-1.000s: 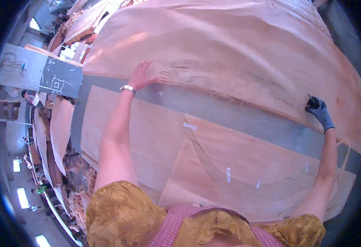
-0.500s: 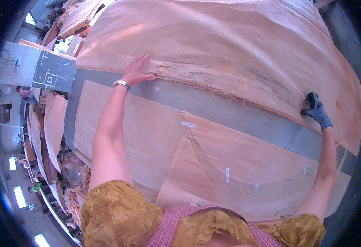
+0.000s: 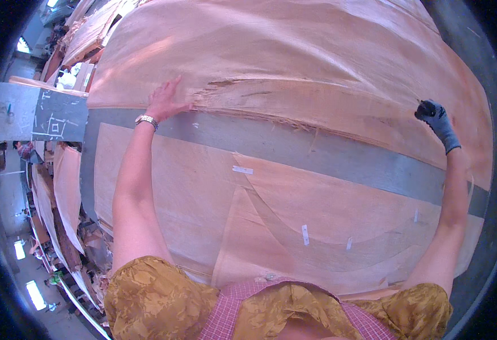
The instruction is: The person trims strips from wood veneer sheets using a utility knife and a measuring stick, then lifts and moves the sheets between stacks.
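Fraying pale veneer sheet [image 3: 294,62], torn edge

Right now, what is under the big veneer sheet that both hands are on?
At the near edge of the veneer sheet, frayed edges of more thin sheets show, resting on a grey table. The left hand and gloved right hand press on top. Farther back, everything beneath is covered.

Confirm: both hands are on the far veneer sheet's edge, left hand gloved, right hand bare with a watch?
Not quite: the sides are swapped. In the head view the left hand is bare, with the watch at its wrist, and the right hand wears the dark glove. Both do rest at the edge of the far veneer sheet.
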The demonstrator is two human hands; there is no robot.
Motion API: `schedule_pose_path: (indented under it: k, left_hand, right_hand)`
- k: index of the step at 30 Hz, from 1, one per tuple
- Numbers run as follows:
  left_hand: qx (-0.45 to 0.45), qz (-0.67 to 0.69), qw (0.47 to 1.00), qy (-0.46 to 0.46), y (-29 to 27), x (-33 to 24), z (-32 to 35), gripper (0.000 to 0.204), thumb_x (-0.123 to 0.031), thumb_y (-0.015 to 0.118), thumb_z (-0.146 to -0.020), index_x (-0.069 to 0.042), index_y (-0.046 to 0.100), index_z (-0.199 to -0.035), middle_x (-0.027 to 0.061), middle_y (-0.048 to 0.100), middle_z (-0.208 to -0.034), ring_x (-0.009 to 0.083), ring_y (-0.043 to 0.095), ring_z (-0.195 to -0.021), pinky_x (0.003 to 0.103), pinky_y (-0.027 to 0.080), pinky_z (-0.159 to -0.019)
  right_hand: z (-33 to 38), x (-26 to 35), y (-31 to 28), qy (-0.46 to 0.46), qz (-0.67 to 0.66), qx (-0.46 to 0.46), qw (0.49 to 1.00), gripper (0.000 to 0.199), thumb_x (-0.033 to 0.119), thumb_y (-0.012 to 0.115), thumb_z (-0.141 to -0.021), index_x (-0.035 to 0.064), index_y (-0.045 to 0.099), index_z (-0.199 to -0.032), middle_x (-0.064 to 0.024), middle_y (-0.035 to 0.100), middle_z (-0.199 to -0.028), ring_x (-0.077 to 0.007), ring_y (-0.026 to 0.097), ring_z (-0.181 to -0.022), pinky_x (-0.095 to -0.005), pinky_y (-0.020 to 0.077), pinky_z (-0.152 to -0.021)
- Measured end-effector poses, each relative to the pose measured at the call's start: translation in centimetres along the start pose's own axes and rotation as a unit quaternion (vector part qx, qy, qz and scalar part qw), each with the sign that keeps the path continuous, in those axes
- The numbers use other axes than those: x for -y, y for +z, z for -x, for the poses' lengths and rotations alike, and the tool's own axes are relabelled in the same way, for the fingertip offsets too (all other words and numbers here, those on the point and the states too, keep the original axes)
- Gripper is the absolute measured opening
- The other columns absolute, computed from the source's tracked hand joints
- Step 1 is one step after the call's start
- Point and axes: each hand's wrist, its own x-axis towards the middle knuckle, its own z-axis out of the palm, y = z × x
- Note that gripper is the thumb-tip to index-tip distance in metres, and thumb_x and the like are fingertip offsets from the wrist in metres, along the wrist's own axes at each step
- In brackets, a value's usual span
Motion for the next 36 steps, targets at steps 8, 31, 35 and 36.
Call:
schedule_pose_path:
  k: [8,31,35,36]
  left_hand:
    - [-0.192,-0.097,0.977,0.016,-0.3,-1.5,-0.4,0.076,-0.055,0.069,-0.078,-0.019,0.045,-0.141,0.0133,0.051,-0.137,0.0302,0.048,-0.127,0.048,0.037,-0.103]
    - [-0.017,0.868,0.432,-0.242,4.4,-19.5,-11.4,0.016,-0.021,0.067,-0.091,-0.009,0.06,-0.1,0.0069,0.062,-0.095,0.0227,0.062,-0.089,0.04,0.059,-0.078]
    - [-0.041,0.853,0.449,-0.264,1.4,-22.3,-10.0,0.016,-0.023,0.066,-0.092,-0.01,0.06,-0.099,0.0071,0.063,-0.095,0.0227,0.063,-0.088,0.038,0.058,-0.077]
    - [-0.048,0.852,0.452,-0.258,1.1,-22.2,-9.8,0.016,-0.024,0.065,-0.092,-0.01,0.06,-0.099,0.0071,0.063,-0.096,0.0228,0.063,-0.089,0.038,0.058,-0.077]
  right_hand:
    - [0.2,3.1,-1.4,0.005,0.026,-0.155,0.988,0.013,0.007,0.07,-0.084,-0.0006,0.062,-0.092,-0.0076,0.059,-0.085,-0.015,0.06,-0.077,-0.0292,0.0489,-0.07]
    - [8.8,4.6,6.8,0.319,-0.471,-0.447,0.691,0.033,0.037,0.078,-0.082,0.0119,0.059,-0.092,0.0007,0.054,-0.074,-0.0132,0.053,-0.063,-0.0286,0.046,-0.053]
    - [8.4,2.0,7.5,0.337,-0.622,-0.46,0.537,0.04,0.05,0.073,-0.082,0.0155,0.056,-0.091,-0.0033,0.055,-0.073,-0.0163,0.056,-0.064,-0.0287,0.0495,-0.057]
    - [7.2,2.0,6.9,0.301,-0.648,-0.468,0.52,0.04,0.051,0.073,-0.082,0.0155,0.056,-0.092,-0.0034,0.054,-0.072,-0.0174,0.057,-0.063,-0.0301,0.0498,-0.056]
